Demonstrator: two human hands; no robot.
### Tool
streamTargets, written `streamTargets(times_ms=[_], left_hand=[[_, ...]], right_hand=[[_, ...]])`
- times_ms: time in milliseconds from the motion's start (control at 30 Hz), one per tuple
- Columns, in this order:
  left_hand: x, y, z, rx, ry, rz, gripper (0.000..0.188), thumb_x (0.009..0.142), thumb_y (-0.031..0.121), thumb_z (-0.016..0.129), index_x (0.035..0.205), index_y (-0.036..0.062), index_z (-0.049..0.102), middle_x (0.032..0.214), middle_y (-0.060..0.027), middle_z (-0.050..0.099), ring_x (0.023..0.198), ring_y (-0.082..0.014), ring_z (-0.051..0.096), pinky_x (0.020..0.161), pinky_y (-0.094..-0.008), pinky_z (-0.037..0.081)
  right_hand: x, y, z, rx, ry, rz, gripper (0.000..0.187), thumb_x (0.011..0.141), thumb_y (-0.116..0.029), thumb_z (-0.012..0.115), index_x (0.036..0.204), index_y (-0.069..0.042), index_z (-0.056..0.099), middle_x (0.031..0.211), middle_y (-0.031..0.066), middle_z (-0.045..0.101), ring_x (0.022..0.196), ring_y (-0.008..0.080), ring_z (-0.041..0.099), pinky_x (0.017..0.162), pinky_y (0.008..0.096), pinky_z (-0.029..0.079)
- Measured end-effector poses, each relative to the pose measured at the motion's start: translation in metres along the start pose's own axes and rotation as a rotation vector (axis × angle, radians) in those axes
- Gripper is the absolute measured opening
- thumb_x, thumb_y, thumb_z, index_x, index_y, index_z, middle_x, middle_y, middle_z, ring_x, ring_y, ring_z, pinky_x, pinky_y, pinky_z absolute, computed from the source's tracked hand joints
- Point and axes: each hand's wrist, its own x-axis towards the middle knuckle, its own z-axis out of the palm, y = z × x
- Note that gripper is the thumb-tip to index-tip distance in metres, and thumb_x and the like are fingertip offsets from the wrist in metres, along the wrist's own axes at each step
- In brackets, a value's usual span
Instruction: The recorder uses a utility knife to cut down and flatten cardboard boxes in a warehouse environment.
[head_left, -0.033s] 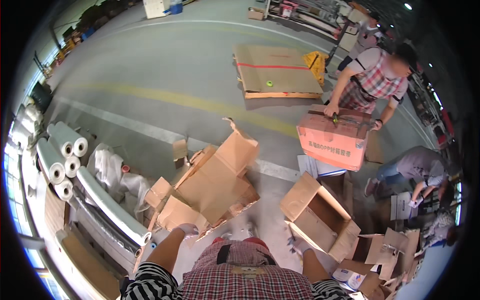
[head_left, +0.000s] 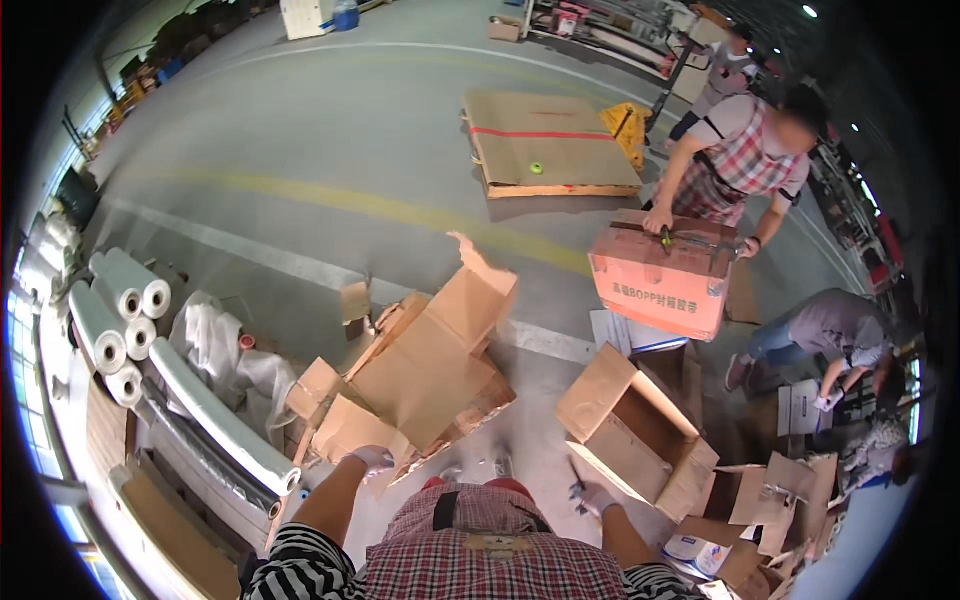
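Observation:
My left hand (head_left: 374,458), in a pale glove, is closed at the near edge of a torn, opened-out cardboard box (head_left: 415,365) on the floor. Its fingertips are partly hidden. My right hand (head_left: 598,498), also gloved, is low on the right, closed around a slim dark tool (head_left: 577,486) whose exact kind is too small to make out. Just beyond that hand an open, empty cardboard box (head_left: 635,430) lies tilted, its opening facing up and right.
Plastic film rolls (head_left: 225,410) and crumpled clear film (head_left: 215,345) lie at left. A co-worker (head_left: 745,160) grips an orange carton (head_left: 660,275); another person (head_left: 835,335) bends at far right. Torn cardboard (head_left: 785,500) is heaped near right. A cardboard-covered pallet (head_left: 545,140) stands ahead.
The whole view has shifted very slightly. My hands and the boxes keep their places.

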Motion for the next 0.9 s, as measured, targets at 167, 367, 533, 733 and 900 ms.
streamTargets(times_ms=[167, 367, 533, 733, 900], left_hand=[[0.039, 0.011, -0.015, 0.202, 0.119, 0.093, 0.048, 0.080, 0.039, 0.067, 0.120, 0.0133, 0.065, 0.113, -0.0161, 0.068, 0.103, -0.0317, 0.065, 0.091, -0.0388, 0.050], [0.059, 0.070, 0.018, 0.377, 0.073, 0.278, 0.051, 0.079, 0.048, 0.067, 0.115, 0.0119, 0.066, 0.111, -0.0162, 0.068, 0.103, -0.0332, 0.064, 0.091, -0.0397, 0.049], [0.054, 0.071, 0.053, 0.395, 0.001, 0.169, 0.056, 0.079, 0.056, 0.065, 0.122, 0.0207, 0.063, 0.120, -0.0155, 0.064, 0.114, -0.0317, 0.059, 0.100, -0.0390, 0.043], [0.045, 0.085, 0.068, 0.316, -0.059, 0.102, 0.063, 0.078, 0.047, 0.072, 0.127, 0.0089, 0.059, 0.118, -0.0175, 0.065, 0.105, -0.0306, 0.064, 0.083, -0.0398, 0.055], [0.103, 0.046, 0.068, 0.357, -0.084, 0.269, 0.061, 0.079, 0.044, 0.074, 0.127, 0.0094, 0.059, 0.114, -0.0159, 0.068, 0.107, -0.0295, 0.064, 0.094, -0.0356, 0.048]], right_hand=[[-0.043, 0.016, 0.028, -0.066, -0.036, 0.032, 0.028, 0.095, -0.021, 0.052, 0.118, -0.006, 0.060, 0.094, 0.0102, 0.068, 0.060, 0.0211, 0.065, 0.053, 0.0346, 0.057], [-0.038, 0.027, -0.014, 0.052, 0.027, 0.005, 0.029, 0.095, -0.019, 0.052, 0.120, -0.005, 0.058, 0.102, 0.0111, 0.069, 0.063, 0.0207, 0.068, 0.055, 0.0336, 0.058], [-0.008, 0.040, -0.056, -0.018, 0.038, 0.054, 0.028, 0.092, -0.020, 0.056, 0.117, -0.006, 0.060, 0.096, 0.0108, 0.068, 0.067, 0.0203, 0.068, 0.057, 0.0341, 0.058], [-0.014, 0.039, -0.098, -0.031, 0.113, -0.012, 0.028, 0.088, -0.016, 0.061, 0.114, -0.006, 0.059, 0.090, 0.0106, 0.066, 0.070, 0.0194, 0.068, 0.061, 0.0341, 0.059], [-0.036, 0.063, -0.089, 0.265, 0.099, -0.128, 0.032, 0.090, -0.018, 0.057, 0.119, -0.004, 0.055, 0.087, 0.0104, 0.064, 0.066, 0.0201, 0.066, 0.057, 0.0354, 0.058]])
